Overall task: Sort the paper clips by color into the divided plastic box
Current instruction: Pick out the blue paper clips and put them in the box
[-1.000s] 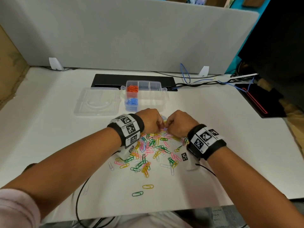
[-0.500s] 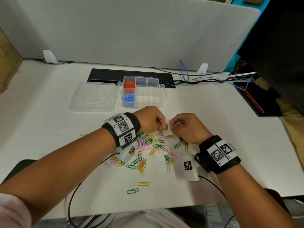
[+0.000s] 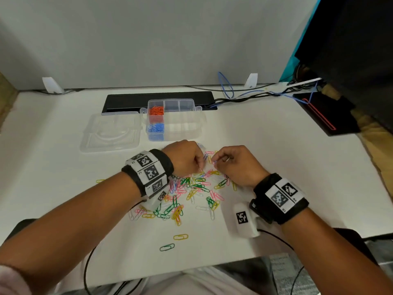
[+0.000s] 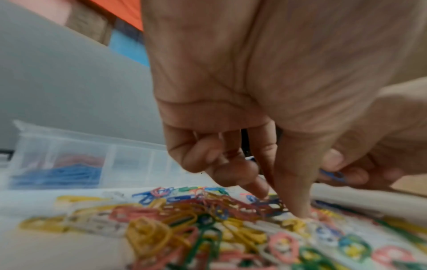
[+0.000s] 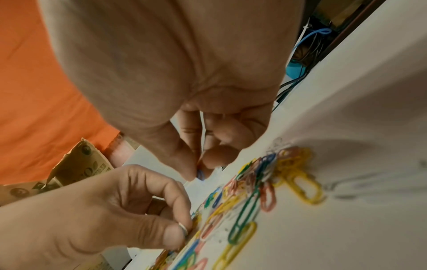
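Box (image 3: 187,133) at 12 o'clock — orange, blue cells filled. Pile (image 3: 191,188) mostly unsorted. Right hand (image 3: 236,162) pinches blue clip (image 5: 200,175); left hand (image 3: 185,158) pinches a clip.

The paper clips (image 3: 191,188) spread under my wrists are yellow, green, pink, blue and white on the white table (image 3: 276,167). My clear divided box (image 3: 185,124) shows orange clips (image 3: 156,110) and blue clips (image 3: 156,127). My black wristbands (image 3: 148,173) carry black-and-white square codes.
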